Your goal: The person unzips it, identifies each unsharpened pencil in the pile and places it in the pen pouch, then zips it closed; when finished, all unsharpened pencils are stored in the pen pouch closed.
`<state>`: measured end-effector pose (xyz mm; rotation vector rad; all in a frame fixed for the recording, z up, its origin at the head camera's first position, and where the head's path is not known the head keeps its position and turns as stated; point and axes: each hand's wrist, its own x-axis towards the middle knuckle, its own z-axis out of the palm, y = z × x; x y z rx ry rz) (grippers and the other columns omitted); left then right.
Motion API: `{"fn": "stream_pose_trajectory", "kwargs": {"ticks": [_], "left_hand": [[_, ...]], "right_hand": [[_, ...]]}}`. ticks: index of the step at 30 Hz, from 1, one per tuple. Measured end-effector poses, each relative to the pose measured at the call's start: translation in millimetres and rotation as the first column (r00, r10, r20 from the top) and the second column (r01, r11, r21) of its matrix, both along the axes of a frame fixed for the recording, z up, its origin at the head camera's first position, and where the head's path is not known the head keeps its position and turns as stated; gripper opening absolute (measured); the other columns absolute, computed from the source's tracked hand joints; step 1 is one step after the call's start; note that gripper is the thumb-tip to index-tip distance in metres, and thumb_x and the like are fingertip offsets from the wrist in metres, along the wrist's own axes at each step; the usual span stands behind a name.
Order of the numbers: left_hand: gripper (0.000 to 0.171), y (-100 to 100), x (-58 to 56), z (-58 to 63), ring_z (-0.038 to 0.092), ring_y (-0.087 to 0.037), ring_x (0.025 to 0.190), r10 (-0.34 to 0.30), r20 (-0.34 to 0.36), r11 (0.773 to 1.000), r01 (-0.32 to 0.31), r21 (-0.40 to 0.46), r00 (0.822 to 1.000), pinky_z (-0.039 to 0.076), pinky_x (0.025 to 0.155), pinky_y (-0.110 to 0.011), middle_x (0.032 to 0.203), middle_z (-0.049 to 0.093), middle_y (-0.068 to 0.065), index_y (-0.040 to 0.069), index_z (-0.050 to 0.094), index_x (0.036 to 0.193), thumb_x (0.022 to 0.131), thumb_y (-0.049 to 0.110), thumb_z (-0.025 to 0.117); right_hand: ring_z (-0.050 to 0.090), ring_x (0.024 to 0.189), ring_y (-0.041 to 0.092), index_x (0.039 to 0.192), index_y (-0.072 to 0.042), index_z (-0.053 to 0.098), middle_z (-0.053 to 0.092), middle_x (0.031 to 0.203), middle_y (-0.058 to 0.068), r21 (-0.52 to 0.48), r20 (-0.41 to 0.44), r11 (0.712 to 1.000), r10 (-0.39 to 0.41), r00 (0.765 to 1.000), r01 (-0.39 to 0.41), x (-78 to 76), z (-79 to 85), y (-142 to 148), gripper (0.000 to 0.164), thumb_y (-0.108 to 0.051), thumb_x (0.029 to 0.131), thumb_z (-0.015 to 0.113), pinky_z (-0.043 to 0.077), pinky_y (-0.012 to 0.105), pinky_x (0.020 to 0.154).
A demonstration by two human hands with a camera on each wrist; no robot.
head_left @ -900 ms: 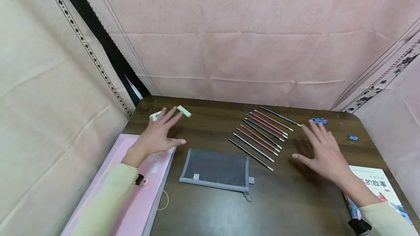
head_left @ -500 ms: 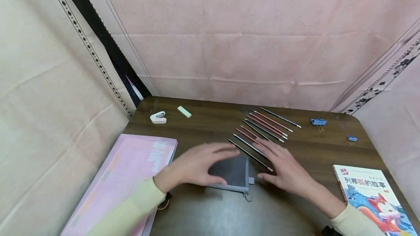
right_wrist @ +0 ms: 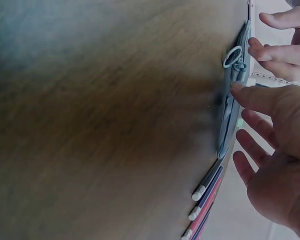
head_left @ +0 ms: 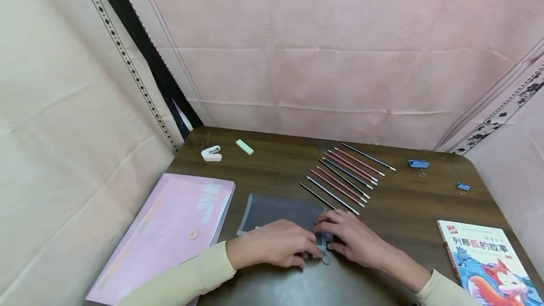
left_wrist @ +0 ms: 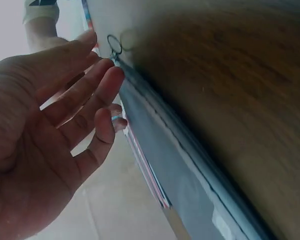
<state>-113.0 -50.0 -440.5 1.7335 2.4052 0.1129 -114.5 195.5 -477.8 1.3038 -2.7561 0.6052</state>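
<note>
On the brown wooden bench point(head_left: 276, 162), both hands point(head_left: 276, 245) point(head_left: 349, 239), fingers loose, have reached our likely focus: the grey mesh pouch point(head_left: 276, 209).

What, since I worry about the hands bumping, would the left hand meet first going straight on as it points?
Likely the zip ring at the corner of the gray pouch, right by the fingertips of the left hand. The right hand is close by; exact depth is unclear.
</note>
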Motion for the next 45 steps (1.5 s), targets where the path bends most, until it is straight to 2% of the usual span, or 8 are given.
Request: {"fn": "stream_pose_trajectory", "kwargs": {"ticks": [12, 19, 24, 29, 35, 38, 40, 45], "left_hand": [[0.046, 10, 2.0, -7.9, 0.047, 0.008, 0.073, -0.024, 0.035, 0.996, 0.027, -0.086, 0.999, 0.039, 0.059, -0.012, 0.106, 0.059, 0.020, 0.041, 0.054, 0.132, 0.087, 0.049, 0.064], [0.032, 13, 0.2, -9.8, 0.043, 0.005, 0.071, -0.041, 0.092, 0.996, 0.049, -0.077, 0.995, 0.036, 0.061, -0.011, 0.106, 0.056, 0.019, 0.042, 0.061, 0.119, 0.087, 0.044, 0.066], [0.022, 15, 0.0, -10.5, 0.046, 0.007, 0.074, -0.035, 0.087, 0.995, 0.042, -0.087, 0.996, 0.039, 0.063, -0.011, 0.100, 0.056, 0.021, 0.041, 0.066, 0.103, 0.083, 0.038, 0.074], [0.012, 16, -2.2, -10.8, 0.047, 0.010, 0.072, -0.041, 0.119, 0.999, 0.045, -0.027, 0.992, 0.038, 0.064, -0.007, 0.088, 0.055, 0.022, 0.033, 0.061, 0.086, 0.085, 0.038, 0.072], [0.013, 8, -5.5, 0.0, 0.044, 0.010, 0.065, -0.018, 0.182, 0.994, -0.002, 0.112, 0.983, 0.035, 0.060, -0.003, 0.076, 0.051, 0.022, 0.029, 0.056, 0.085, 0.093, 0.038, 0.061], [0.009, 1, -6.4, 11.0, 0.046, 0.014, 0.065, 0.010, 0.225, 0.973, -0.061, 0.222, 0.974, 0.038, 0.060, -0.001, 0.076, 0.056, 0.022, 0.029, 0.058, 0.088, 0.094, 0.036, 0.060], [0.008, -4, -7.0, 18.5, 0.049, 0.016, 0.067, 0.028, 0.257, 0.945, -0.109, 0.307, 0.966, 0.041, 0.062, 0.000, 0.077, 0.061, 0.020, 0.027, 0.061, 0.090, 0.093, 0.034, 0.060], [0.011, -14, -8.2, 32.7, 0.051, 0.015, 0.066, 0.098, 0.239, 0.874, -0.198, 0.443, 0.966, 0.044, 0.061, -0.001, 0.078, 0.065, 0.017, 0.023, 0.063, 0.089, 0.093, 0.033, 0.062]], "right_hand": [[0.050, 0.112, 0.006, 0.109, -0.047, 0.059, 0.055, 0.121, -0.017, -0.011, 0.032, 1.000, 0.014, 0.999, -0.013, 1.1, -6.6, 1, 0.044, -0.024, 0.078, 0.080, 0.050, 0.038, 0.089], [0.050, 0.111, 0.006, 0.108, -0.048, 0.059, 0.055, 0.120, -0.018, -0.001, 0.034, 1.000, -0.012, 0.999, 0.012, 2.3, -7.4, 1, 0.043, -0.027, 0.077, 0.081, 0.050, 0.038, 0.088], [0.050, 0.110, 0.006, 0.108, -0.046, 0.060, 0.055, 0.120, -0.016, -0.016, 0.023, 1.000, -0.002, 1.000, 0.002, 2.5, -9.2, 0, 0.042, -0.025, 0.078, 0.080, 0.051, 0.036, 0.086], [0.051, 0.108, 0.006, 0.108, -0.043, 0.061, 0.057, 0.119, -0.013, -0.056, -0.001, 0.998, 0.014, 1.000, -0.014, 3.3, -11.3, -2, 0.038, -0.023, 0.081, 0.078, 0.051, 0.033, 0.085], [0.050, 0.109, 0.000, 0.109, -0.043, 0.058, 0.054, 0.116, -0.022, -0.124, 0.064, 0.992, -0.024, 0.998, 0.032, 13.4, -6.0, -8, 0.025, -0.035, 0.088, 0.069, 0.051, 0.030, 0.086], [0.049, 0.110, -0.005, 0.112, -0.045, 0.055, 0.052, 0.117, -0.026, -0.185, 0.093, 0.980, -0.062, 0.994, 0.078, 21.0, 0.6, -11, 0.028, -0.037, 0.088, 0.068, 0.051, 0.026, 0.088], [0.050, 0.110, -0.004, 0.114, -0.042, 0.055, 0.052, 0.118, -0.025, -0.261, 0.093, 0.962, -0.064, 0.994, 0.086, 26.1, 5.6, -13, 0.031, -0.031, 0.088, 0.070, 0.050, 0.023, 0.089], [0.054, 0.108, 0.004, 0.116, -0.030, 0.060, 0.057, 0.117, -0.014, -0.448, -0.003, 0.893, -0.044, 0.999, 0.038, 34.4, 16.5, -21, 0.039, -0.017, 0.083, 0.076, 0.043, 0.014, 0.093]]}}
